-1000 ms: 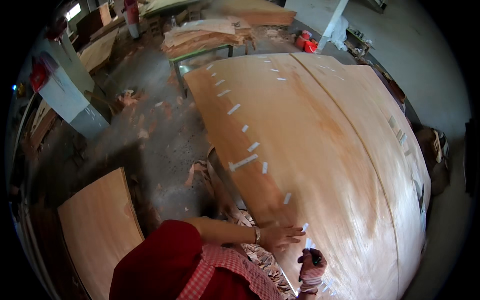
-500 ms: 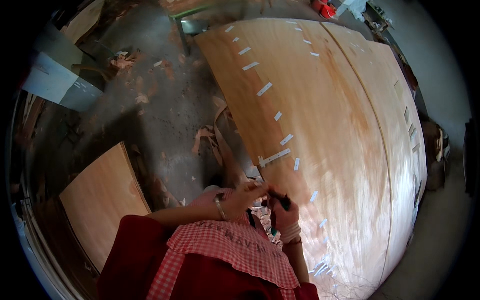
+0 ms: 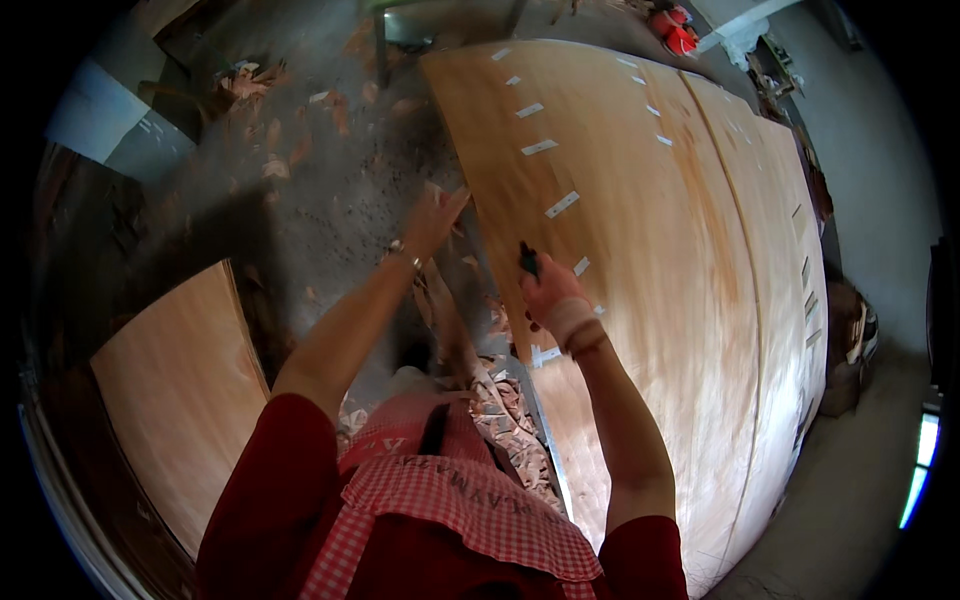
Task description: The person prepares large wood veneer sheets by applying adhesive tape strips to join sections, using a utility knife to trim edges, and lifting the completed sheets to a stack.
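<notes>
A large sheet of wood veneer [image 3: 620, 240], dotted with short white tape strips, fills the right half of the view. My left hand [image 3: 436, 218], with a bangle at the wrist, is beside the sheet's left edge. Motion blurs its fingers, so I cannot tell whether they pinch anything. My right hand [image 3: 552, 290], with a pale wrap at the wrist, is closed around a small dark tool [image 3: 527, 257] over the sheet. The tool's dark end sticks out beyond the fist; its working end does not show clearly. A tape piece [image 3: 545, 356] lies at the sheet edge nearer me.
A stack of wood sheets [image 3: 175, 390] stands at the lower left. Veneer scraps [image 3: 515, 420] pile up beside my apron, and a long strip [image 3: 445, 320] hangs near the sheet. More scraps litter the grey floor [image 3: 340, 170]. Red items [image 3: 675, 30] sit at the far end.
Both hands have moved from close to my body, where they were together, forward and apart. The left is now at the sheet's edge, the right over the sheet with the tool. The view has shifted slightly.
</notes>
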### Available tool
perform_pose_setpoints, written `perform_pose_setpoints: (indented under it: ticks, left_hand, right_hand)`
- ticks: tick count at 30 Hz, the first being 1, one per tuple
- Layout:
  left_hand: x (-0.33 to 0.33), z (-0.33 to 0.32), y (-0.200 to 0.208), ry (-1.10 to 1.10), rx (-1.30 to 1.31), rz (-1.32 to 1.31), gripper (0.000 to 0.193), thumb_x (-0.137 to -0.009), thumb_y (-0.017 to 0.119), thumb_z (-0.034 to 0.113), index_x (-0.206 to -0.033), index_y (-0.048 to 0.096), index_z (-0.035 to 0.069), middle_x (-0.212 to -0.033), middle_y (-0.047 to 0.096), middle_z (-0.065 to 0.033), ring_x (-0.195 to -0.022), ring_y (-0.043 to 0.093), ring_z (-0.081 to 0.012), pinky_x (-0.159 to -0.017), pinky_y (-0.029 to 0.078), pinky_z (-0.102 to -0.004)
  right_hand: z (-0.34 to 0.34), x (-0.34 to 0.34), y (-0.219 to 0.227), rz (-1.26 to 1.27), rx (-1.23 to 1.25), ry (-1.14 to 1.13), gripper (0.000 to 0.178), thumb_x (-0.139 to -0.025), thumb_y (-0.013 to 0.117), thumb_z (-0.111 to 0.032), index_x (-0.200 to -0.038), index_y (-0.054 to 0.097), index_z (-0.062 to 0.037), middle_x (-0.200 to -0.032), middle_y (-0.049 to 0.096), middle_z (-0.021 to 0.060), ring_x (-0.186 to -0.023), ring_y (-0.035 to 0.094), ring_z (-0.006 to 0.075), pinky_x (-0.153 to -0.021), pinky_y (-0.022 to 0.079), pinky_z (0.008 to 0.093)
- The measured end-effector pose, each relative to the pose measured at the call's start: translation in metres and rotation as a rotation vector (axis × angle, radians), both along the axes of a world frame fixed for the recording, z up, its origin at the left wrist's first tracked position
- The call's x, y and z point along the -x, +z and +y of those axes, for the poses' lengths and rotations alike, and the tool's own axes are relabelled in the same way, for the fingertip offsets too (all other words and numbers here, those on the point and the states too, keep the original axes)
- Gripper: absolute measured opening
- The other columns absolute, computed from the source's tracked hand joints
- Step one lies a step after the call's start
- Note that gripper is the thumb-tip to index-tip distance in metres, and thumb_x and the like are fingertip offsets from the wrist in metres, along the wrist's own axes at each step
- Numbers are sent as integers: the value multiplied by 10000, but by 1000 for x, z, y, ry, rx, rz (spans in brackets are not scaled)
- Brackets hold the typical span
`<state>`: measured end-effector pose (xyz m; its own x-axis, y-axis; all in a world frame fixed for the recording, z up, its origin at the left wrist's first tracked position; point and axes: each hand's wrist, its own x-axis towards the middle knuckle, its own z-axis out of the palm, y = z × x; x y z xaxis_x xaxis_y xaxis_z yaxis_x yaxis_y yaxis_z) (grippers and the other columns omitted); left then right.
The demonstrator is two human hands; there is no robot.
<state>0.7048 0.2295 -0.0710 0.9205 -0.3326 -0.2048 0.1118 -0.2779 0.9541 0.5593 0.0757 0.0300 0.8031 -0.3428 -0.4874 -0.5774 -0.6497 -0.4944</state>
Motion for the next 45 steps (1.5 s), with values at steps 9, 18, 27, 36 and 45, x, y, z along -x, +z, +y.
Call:
perform_pose_setpoints:
  ticks: [9,18,27,36,45]
  left_hand:
    - [-50,-10,-16,-101,-69,132,565,-718,671,476,-905,592,-51,-785,630,-114,-678,582,-159,-619,446,-289]
    - [-51,-17,-43,-47,60,73,498,-740,693,399,-906,586,-59,-794,622,-103,-665,579,-139,-562,466,-279]
    - [-19,-23,-26,135,-27,-129,489,-775,620,449,-832,554,-32,-742,599,-162,-669,581,-262,-613,451,-370]
    - [23,-37,-32,114,-172,-281,487,-858,467,480,-827,509,-4,-741,580,-219,-731,563,-393,-655,427,-470]
    - [65,-37,-29,127,-111,-308,481,-885,444,449,-843,511,-26,-751,569,-221,-724,548,-392,-639,423,-451]
  right_hand:
    - [32,-97,-15,300,164,122,374,-881,430,-334,-1115,494,-50,-1096,578,198,-1026,539,387,-853,438,466]
    - [43,-108,-8,323,325,181,361,-880,432,-329,-1091,510,-46,-1078,588,201,-1036,544,376,-849,443,463]
    - [47,-67,-4,367,283,148,401,-858,492,-358,-1099,449,-39,-1024,604,216,-993,567,382,-817,453,475]
    - [51,-24,-9,412,340,48,345,-855,481,-329,-1003,490,-17,-1014,595,247,-975,562,411,-800,461,474]
    - [47,28,-8,411,319,95,311,-860,448,-271,-994,475,9,-961,601,270,-924,579,421,-779,466,479]
